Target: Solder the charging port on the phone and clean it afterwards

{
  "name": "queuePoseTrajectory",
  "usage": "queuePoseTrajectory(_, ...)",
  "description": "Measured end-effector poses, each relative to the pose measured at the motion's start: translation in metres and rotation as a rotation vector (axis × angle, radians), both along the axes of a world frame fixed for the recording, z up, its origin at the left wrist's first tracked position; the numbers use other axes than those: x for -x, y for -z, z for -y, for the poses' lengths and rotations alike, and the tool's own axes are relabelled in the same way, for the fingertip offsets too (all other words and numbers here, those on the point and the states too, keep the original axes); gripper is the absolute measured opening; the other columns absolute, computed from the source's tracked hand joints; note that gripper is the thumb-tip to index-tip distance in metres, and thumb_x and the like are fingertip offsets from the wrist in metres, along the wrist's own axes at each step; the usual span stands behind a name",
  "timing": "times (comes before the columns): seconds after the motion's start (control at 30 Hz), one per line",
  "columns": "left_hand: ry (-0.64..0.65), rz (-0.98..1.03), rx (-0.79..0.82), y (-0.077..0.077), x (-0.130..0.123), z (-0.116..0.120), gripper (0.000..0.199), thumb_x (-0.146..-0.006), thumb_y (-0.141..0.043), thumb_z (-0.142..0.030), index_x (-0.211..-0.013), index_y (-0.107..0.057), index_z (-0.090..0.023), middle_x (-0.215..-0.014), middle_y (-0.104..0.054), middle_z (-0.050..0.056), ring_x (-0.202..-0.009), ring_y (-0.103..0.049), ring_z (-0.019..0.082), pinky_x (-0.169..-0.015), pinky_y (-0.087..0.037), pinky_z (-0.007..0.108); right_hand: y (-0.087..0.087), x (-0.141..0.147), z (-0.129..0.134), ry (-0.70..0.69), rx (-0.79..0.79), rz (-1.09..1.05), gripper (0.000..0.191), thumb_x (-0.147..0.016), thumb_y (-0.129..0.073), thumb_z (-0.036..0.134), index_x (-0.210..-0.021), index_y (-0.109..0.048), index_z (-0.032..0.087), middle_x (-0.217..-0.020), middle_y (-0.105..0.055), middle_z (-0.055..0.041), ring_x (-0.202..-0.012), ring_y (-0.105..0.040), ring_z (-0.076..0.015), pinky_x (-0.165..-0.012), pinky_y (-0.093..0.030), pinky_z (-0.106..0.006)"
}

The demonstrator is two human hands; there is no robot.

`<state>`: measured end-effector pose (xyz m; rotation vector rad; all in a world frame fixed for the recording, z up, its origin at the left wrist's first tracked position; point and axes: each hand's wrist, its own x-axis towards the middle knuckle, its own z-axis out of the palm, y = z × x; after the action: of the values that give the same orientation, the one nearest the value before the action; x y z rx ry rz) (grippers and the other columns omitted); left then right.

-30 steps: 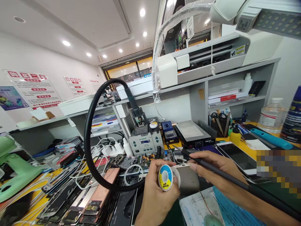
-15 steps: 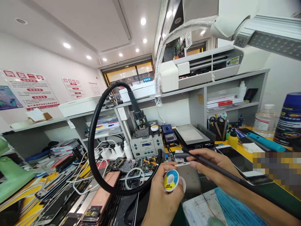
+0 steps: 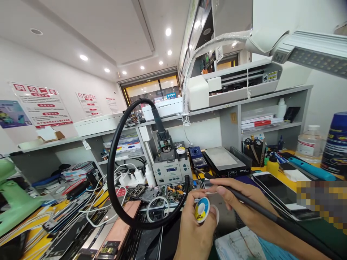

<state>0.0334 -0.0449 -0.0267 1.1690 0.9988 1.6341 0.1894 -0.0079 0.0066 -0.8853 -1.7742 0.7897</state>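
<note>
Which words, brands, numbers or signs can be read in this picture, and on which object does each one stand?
"购买二手": title of the large wall poster
"手机", apparently: blue sign; the rest is unclear
"20": blue station; any digit before it is unclear
Too small or blurred: labels on the spool, grey station, clear bottle and spray can

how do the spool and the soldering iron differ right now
The spool is round and short, the soldering iron long and thin. The spool shows yellow and blue, the soldering iron mostly black. The spool sits in the left hand, the soldering iron in the right hand. Both are held.
</note>
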Motion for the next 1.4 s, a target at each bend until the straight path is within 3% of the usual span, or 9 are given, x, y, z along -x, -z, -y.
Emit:
queuePoseTrajectory(0.2, -0.008, -0.04, -0.047, 0.004, 0.0, -0.001, 0.028, -0.077, -0.082, -0.035, -0.092, -0.064, -0.02, -0.109, -0.073, 0.011, -0.095, -0.072, 0.024, -0.077, -0.06, 0.029, 0.004, 0.002, 0.004, -0.043, -0.025, 0.021, 0.027, -0.092, -0.065, 0.042, -0.115, -0.074, 0.028, -0.109, -0.078, -0.0057, -0.102, -0.073, -0.0242, -0.09, -0.059, -0.035)
queuePoseTrajectory(0.3, 0.02, -0.036, -0.044, 0.005, 0.0, 0.0, 0.031, -0.079, -0.08, -0.04, -0.095, -0.062, -0.02, -0.111, -0.072, 0.012, -0.101, -0.072, 0.026, -0.074, -0.06, 0.028, 0.004, 0.001, 0.003, -0.095, 0.001, 0.052, 0.027, -0.093, -0.065, 0.039, -0.117, -0.073, 0.03, -0.109, -0.077, -0.0049, -0.101, -0.073, -0.0228, -0.084, -0.06, -0.03)
queuePoseTrajectory(0.47, 0.059, -0.12, 0.0, 0.008, 0.003, -0.001, 0.032, -0.082, -0.076, -0.042, -0.1, -0.059, -0.02, -0.122, -0.064, 0.012, -0.096, -0.072, 0.025, -0.038, -0.046, 0.013, 0.0, -0.002, 0.005, -0.155, -0.032, 0.072, 0.018, -0.096, -0.062, 0.035, -0.109, -0.073, 0.03, -0.1, -0.077, -0.0011, -0.086, -0.072, -0.0151, -0.077, -0.058, -0.023)
queuePoseTrajectory(0.57, 0.08, -0.14, -0.005, 0.012, 0.006, -0.003, 0.035, -0.082, -0.075, -0.043, -0.102, -0.058, -0.021, -0.126, -0.061, 0.012, -0.098, -0.071, 0.025, -0.034, -0.043, 0.01, -0.002, -0.003, 0.006, -0.164, -0.109, 0.073, 0.014, -0.098, -0.059, 0.032, -0.106, -0.071, 0.029, -0.103, -0.076, -0.001, -0.09, -0.072, -0.0148, -0.078, -0.056, -0.021)
queuePoseTrajectory(0.7, 0.126, -0.118, 0.001, 0.016, 0.007, -0.004, 0.046, -0.08, -0.076, -0.053, -0.105, -0.057, -0.02, -0.128, -0.057, 0.012, -0.075, -0.068, 0.014, -0.032, -0.043, 0.01, 0.001, -0.005, 0.004, -0.14, -0.229, 0.068, 0.013, -0.098, -0.058, 0.029, -0.105, -0.068, 0.03, -0.092, -0.074, 0.0006, -0.079, -0.07, -0.0129, -0.068, -0.055, -0.02)
queuePoseTrajectory(0.8, 0.129, -0.13, 0.007, 0.017, 0.007, -0.004, 0.05, -0.079, -0.076, -0.057, -0.106, -0.057, -0.019, -0.127, -0.056, 0.012, -0.06, -0.059, 0.006, -0.032, -0.042, 0.01, 0.004, -0.008, 0.001, -0.109, -0.3, 0.066, 0.013, -0.094, -0.061, 0.025, -0.104, -0.068, 0.031, -0.084, -0.07, 0.0023, -0.072, -0.066, -0.0126, -0.068, -0.053, -0.022)
queuePoseTrajectory(1.0, 0.113, -0.119, 0.0, 0.019, 0.006, -0.004, 0.047, -0.079, -0.078, -0.055, -0.102, -0.057, -0.019, -0.112, -0.063, 0.007, -0.05, -0.048, 0.002, -0.035, -0.037, 0.011, 0.008, -0.01, -0.002, -0.06, -0.337, 0.057, 0.013, -0.09, -0.065, 0.024, -0.098, -0.071, 0.032, -0.096, -0.073, -0.0014, -0.101, -0.068, -0.0216, -0.096, -0.052, -0.034)
queuePoseTrajectory(1.17, 0.035, -0.071, -0.038, 0.021, 0.001, -0.007, 0.043, -0.076, -0.082, -0.051, -0.096, -0.06, -0.019, -0.106, -0.068, 0.007, -0.065, -0.061, 0.01, -0.051, -0.048, 0.017, 0.013, -0.006, -0.005, -0.102, -0.289, 0.047, 0.009, -0.093, -0.061, 0.027, -0.098, -0.069, 0.028, -0.096, -0.074, -0.0023, -0.086, -0.071, -0.0183, -0.075, -0.057, -0.027)
queuePoseTrajectory(1.4, -0.028, 0.035, -0.105, 0.04, -0.006, -0.021, 0.057, -0.065, -0.085, -0.063, -0.092, -0.059, -0.021, -0.103, -0.071, 0.008, -0.065, -0.063, 0.012, -0.06, -0.048, 0.021, 0.021, -0.005, -0.008, -0.062, -0.251, -0.005, 0.008, -0.094, -0.061, 0.032, -0.091, -0.067, 0.027, -0.087, -0.073, -0.0007, -0.083, -0.073, -0.018, -0.073, -0.058, -0.024)
